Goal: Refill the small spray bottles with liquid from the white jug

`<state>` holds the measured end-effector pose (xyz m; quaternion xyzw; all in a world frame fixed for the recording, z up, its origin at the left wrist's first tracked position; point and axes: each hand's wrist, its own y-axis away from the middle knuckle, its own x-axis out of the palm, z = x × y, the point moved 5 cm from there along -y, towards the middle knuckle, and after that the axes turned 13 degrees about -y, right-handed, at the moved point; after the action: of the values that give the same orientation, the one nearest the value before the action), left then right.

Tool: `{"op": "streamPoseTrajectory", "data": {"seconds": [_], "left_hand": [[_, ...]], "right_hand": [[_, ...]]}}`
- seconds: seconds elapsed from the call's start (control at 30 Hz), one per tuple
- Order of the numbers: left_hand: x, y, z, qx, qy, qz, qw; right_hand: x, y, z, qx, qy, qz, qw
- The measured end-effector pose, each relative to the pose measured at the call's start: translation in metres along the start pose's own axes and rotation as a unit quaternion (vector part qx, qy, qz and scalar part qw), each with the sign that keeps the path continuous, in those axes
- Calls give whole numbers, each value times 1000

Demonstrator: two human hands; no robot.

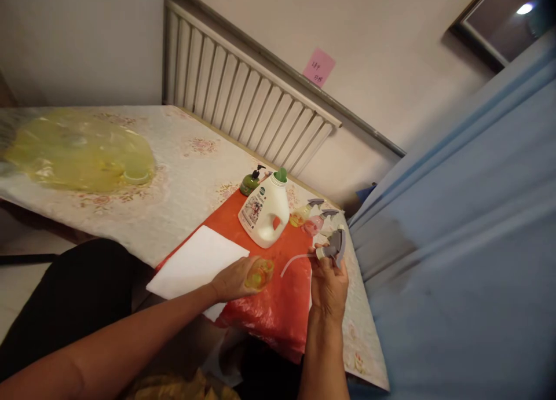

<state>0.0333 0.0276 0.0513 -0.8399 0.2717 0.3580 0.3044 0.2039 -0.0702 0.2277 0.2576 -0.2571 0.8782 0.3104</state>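
Observation:
My left hand [237, 279] is wrapped round a small clear spray bottle with yellow-green liquid [259, 274], held just above the red plastic sheet [278, 307]. My right hand [329, 281] grips a grey trigger sprayer head [333, 248]; its thin dip tube [294, 262] curves out to the left, towards the bottle's open top. The sprayer head is off the bottle. A white sheet of paper [195, 261] lies left of my left hand.
A white jug with a green cap [266, 210], a green pump bottle [251, 183], and two small spray bottles, one yellow [301, 216] and one pink [313, 224], stand behind. A yellow plastic bag [78, 154] lies far left on the flowered tablecloth [182, 180]. Blue curtain [460, 243] hangs right; radiator [243, 99] behind.

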Motion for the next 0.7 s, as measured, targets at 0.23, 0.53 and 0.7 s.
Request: {"op": "streamPoseTrajectory", "data": {"seconds": [0.23, 0.53, 0.7], "left_hand": [[-2, 0, -2, 12, -9, -3, 1000], [-7, 0, -6, 26, 10, -8, 1000], [-8, -1, -7, 21, 1, -13, 1000]], "right_hand": [[20, 6, -14, -4, -10, 41, 999], [5, 15, -50, 44, 111, 45, 992], [-17, 27, -76, 81, 192, 68, 976]]}}
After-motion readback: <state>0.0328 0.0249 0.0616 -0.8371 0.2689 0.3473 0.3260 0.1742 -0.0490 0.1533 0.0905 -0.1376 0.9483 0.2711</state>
